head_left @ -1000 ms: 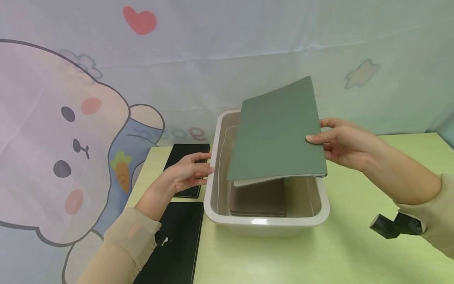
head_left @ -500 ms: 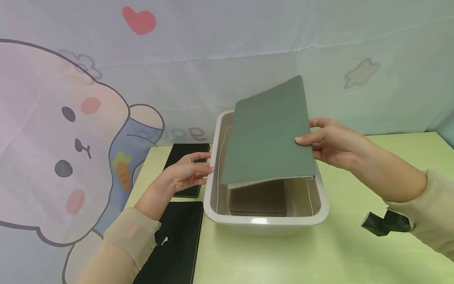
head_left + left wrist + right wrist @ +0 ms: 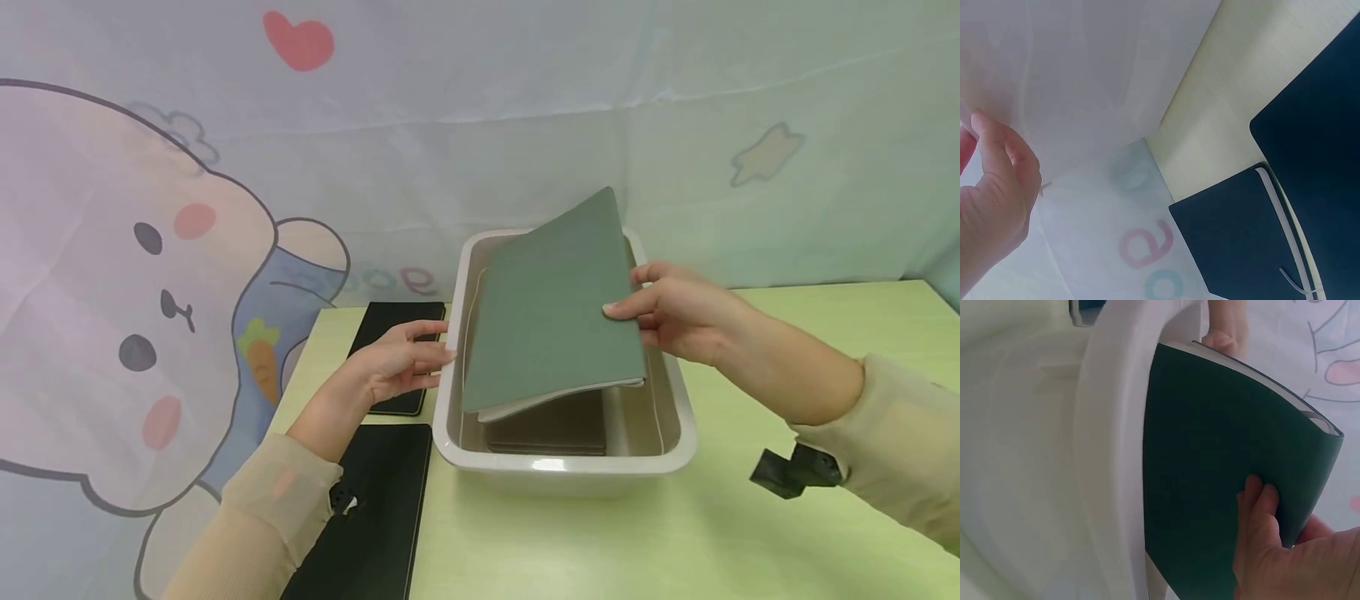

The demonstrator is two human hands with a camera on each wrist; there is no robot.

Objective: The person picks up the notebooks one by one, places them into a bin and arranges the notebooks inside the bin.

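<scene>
Notebook, green, pinched by right hand over bin; left hand fingers straight against bin side.

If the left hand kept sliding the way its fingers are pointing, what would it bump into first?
The left hand has straight fingers pointing right, their tips already at the left wall of the white bin. So that wall probably comes first, though depth is hard to judge; the green notebook sits beyond, over the bin.
</scene>
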